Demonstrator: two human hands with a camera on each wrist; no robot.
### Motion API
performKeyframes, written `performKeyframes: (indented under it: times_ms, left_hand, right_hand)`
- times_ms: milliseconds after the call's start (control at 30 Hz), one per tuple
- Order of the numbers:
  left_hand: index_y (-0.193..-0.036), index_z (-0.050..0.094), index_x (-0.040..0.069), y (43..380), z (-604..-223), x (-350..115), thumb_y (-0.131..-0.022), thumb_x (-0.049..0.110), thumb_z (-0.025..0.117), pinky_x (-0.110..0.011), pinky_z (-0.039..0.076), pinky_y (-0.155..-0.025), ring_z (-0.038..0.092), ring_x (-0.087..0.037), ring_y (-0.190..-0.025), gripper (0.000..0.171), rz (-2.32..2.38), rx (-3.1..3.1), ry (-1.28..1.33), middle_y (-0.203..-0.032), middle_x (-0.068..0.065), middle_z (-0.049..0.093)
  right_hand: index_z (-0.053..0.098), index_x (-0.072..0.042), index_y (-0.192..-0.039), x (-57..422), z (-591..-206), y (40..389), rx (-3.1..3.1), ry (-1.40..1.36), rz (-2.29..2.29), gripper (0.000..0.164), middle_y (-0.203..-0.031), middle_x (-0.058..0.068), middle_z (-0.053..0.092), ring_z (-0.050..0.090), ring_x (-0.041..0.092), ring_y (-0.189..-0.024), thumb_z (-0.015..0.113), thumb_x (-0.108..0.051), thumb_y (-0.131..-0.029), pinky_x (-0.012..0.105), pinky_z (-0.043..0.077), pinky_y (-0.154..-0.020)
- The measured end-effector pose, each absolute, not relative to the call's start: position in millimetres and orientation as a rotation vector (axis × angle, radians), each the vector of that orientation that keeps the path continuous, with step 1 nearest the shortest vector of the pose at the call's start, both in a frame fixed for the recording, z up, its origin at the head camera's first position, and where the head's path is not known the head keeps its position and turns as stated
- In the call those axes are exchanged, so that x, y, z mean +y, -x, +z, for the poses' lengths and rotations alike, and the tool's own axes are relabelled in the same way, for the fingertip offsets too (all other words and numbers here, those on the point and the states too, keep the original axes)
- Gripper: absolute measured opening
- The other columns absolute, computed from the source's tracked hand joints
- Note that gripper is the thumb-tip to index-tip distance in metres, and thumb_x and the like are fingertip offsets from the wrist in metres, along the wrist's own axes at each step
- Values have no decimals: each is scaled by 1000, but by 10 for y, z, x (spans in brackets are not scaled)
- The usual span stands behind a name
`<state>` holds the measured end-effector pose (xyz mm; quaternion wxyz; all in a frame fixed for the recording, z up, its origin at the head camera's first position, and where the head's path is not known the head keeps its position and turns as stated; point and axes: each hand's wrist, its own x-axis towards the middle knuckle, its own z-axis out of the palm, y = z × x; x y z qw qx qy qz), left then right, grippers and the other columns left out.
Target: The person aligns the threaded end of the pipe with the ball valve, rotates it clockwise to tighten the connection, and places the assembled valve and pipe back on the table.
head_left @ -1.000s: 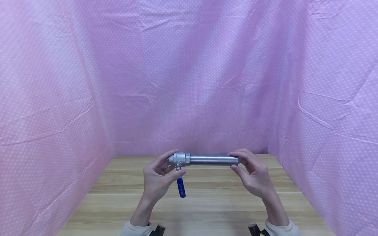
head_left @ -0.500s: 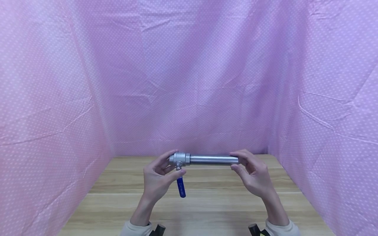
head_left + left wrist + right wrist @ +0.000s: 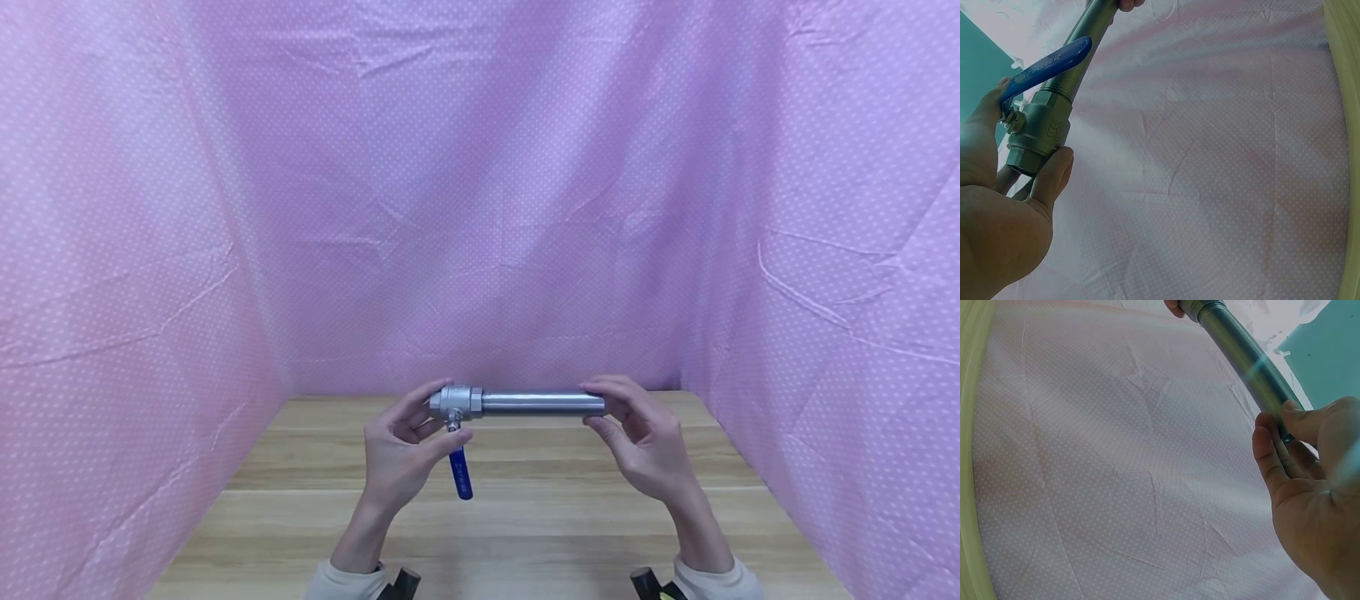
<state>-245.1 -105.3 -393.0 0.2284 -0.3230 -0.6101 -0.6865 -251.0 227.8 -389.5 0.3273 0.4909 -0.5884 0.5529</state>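
A silver ball valve (image 3: 456,402) with a blue lever handle (image 3: 461,473) is joined to a straight metal pipe (image 3: 542,404), both held level above the table. My left hand (image 3: 405,454) grips the valve body, with the thumb against the handle near its stem. At the opposite end, my right hand (image 3: 647,446) pinches the pipe between thumb and fingers. In the left wrist view the valve (image 3: 1038,131) shows threads where the pipe (image 3: 1088,44) enters it. From the right wrist, the pipe's free end (image 3: 1285,434) sits among the fingertips.
Beneath the hands lies a wooden table (image 3: 517,517). Pink dotted cloth (image 3: 487,208) hangs at the back and along both sides. Black camera mounts (image 3: 405,583) show by the wrists at the bottom edge.
The right fingers shift very slightly on the pipe end. The valve and pipe stay at nearly the same place, and the left hand holds still.
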Motion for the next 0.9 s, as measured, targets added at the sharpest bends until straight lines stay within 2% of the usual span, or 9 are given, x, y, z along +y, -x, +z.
performKeyframes:
  times_ms: [200, 300, 467, 567, 700, 767, 900]
  left_hand:
    - [-144, 65, -15, 2449, -3937, -1052, -79, -24, 87, -38, 72, -105, 84, -14, -116, 69, -1897, -1682, 884, -132, 3, 84]
    - [-144, 66, -13, 2446, -3940, -1053, -79, -24, 87, -38, 72, -104, 85, -14, -116, 69, -1895, -1682, 887, -132, 3, 84]
    - [-144, 66, -13, 2439, -3942, -1054, -79, -23, 87, -38, 72, -105, 85, -14, -115, 69, -1902, -1686, 878, -132, 3, 85]
    - [-144, 65, -15, 2437, -3940, -1054, -79, -24, 87, -38, 72, -105, 85, -14, -115, 69, -1903, -1687, 872, -131, 3, 85]
    - [-143, 63, -19, 2439, -3936, -1054, -79, -24, 87, -37, 72, -105, 84, -13, -115, 69, -1901, -1688, 868, -131, 2, 85]
    - [-143, 62, -20, 2442, -3937, -1056, -79, -24, 87, -37, 72, -104, 85, -13, -115, 69, -1902, -1691, 865, -132, 1, 85]
    - [-144, 65, -15, 2446, -3936, -1060, -80, -22, 88, -38, 72, -104, 85, -14, -115, 68, -1904, -1701, 853, -131, 0, 85]
  right_hand:
    - [61, 29, -131, 2278, -3900, 2509, -1542, -1284, 1430, 44, -135, 23, 72, 73, 18, -124, 71, 32, -88, 21, 70, -102]
    - [61, 29, -131, 2277, -3898, 2509, -1544, -1287, 1435, 42, -136, 21, 72, 74, 20, -129, 72, 29, -91, 27, 70, -110]
    - [61, 28, -132, 2278, -3897, 2505, -1553, -1286, 1432, 41, -134, 23, 72, 74, 19, -130, 72, 28, -92, 28, 69, -111]
    - [62, 27, -132, 2279, -3894, 2497, -1570, -1267, 1423, 46, -134, 22, 73, 74, 17, -129, 69, 34, -88, 26, 69, -110]
    - [63, 26, -132, 2283, -3894, 2492, -1589, -1237, 1412, 55, -133, 17, 74, 75, 13, -123, 66, 42, -80, 22, 69, -107]
    - [63, 26, -131, 2284, -3896, 2493, -1589, -1228, 1412, 53, -130, 15, 75, 75, 12, -117, 66, 41, -80, 19, 69, -102]
    - [64, 25, -130, 2286, -3903, 2488, -1598, -1196, 1387, 46, -117, 13, 73, 68, 11, -96, 69, 35, -86, 16, 65, -81]
